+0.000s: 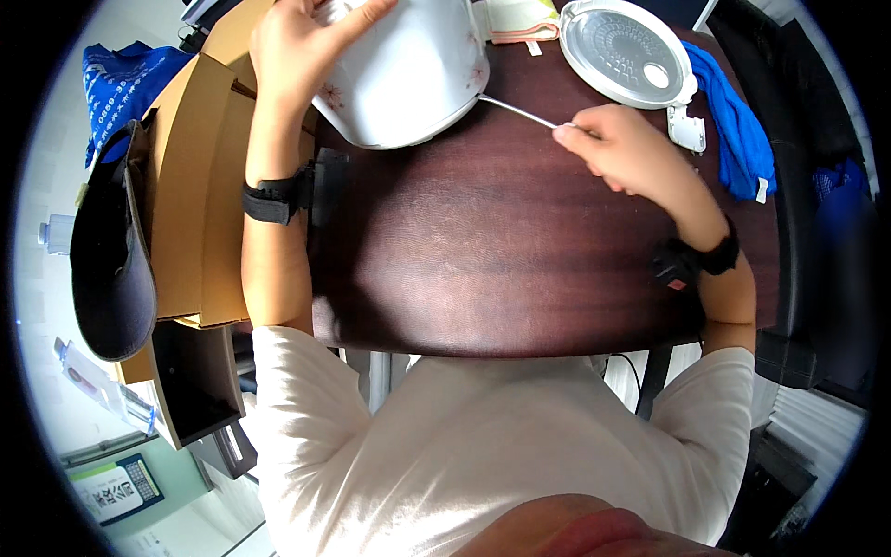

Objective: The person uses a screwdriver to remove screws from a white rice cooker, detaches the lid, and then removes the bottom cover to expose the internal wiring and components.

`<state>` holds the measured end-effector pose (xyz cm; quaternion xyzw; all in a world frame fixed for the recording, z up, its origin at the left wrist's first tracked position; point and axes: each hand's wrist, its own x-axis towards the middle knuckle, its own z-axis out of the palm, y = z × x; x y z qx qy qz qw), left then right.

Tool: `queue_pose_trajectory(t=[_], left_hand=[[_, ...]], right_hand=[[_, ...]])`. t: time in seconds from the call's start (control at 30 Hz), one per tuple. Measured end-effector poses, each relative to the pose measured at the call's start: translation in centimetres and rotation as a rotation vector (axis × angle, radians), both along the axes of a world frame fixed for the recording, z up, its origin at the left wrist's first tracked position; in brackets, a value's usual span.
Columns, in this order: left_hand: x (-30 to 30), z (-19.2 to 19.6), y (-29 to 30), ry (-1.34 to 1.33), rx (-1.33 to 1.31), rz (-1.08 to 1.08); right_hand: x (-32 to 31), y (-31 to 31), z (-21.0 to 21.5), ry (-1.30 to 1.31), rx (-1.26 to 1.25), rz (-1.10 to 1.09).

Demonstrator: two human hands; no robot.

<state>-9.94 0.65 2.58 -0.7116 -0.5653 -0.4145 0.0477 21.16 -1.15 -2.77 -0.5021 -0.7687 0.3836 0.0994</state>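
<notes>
A white rice cooker body [408, 79] with a small flower print stands tilted at the far side of the table. My left hand [302, 46] grips it at its far left, thumb stretched across the top; some of the fingers are cut off by the picture's edge. In my right hand [617, 148] is a screwdriver [520, 111], its handle hidden in the closed fingers. The thin metal shaft points left, and its tip meets the cooker's lower right edge. Beyond my right hand lies a detached round lid [626, 54], inner side up.
A small white plastic part [687, 128] sits by the lid, beside a blue cloth [742, 130]. A folded light cloth [520, 20] lies behind the cooker. Cardboard boxes [200, 186] and a dark cap [116, 251] flank the dark wooden table [483, 251] on the left.
</notes>
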Motion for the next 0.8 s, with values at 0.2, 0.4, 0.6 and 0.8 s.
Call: queue_pose_trajectory(t=[0.2, 0.4, 0.6, 0.8], left_hand=[[1.8, 0.8, -2.3, -0.129, 0.072, 0.008], [3.5, 0.1, -4.2, -0.318, 0.146, 0.098], [3.3, -2.8, -9.2, -0.584, 0.327, 0.154], [1.7, -6.8, -12.6, -0.716, 0.307, 0.161]], right_hand=[[3.3, -2.7, 5.0, -0.203, 0.261, 0.044], [3.5, -3.6, 8.4, -0.412, 0.37, -0.044], [2.1, -5.9, 7.0, -0.324, 0.545, -0.022], [1.2, -6.3, 4.4, -0.013, 0.492, 0.011]])
